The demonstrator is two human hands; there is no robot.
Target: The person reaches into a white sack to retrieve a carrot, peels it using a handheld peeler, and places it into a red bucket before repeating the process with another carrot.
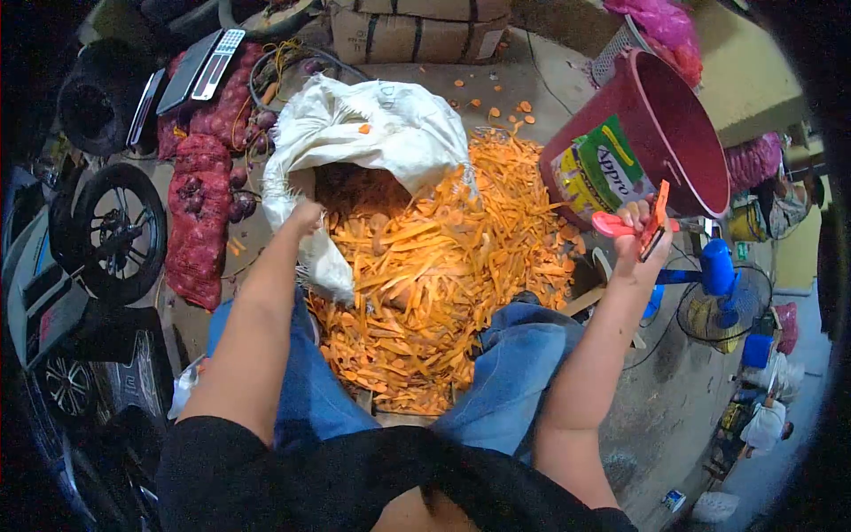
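My left hand [308, 216] is closed on the edge of a white woven sack [381, 124], beside its open mouth. The sack lies on its side, and its dark inside is mostly hidden. Orange carrot peelings [425, 275] are heaped from the mouth of the sack down between my legs, with some round carrot slices among them. Raised on the right, my right hand [640, 232] is wrapped round an orange-red peeler [657, 222], in front of the big dark red bucket [567, 142].
Red net bags of onions [197, 222] lie at the left, near a motorbike wheel [115, 232]. A scale [191, 71] rests on another net bag. Wrapped bales [421, 35] stand at the back. At the right is a blue fan [722, 306], with a person [764, 426] farther off.
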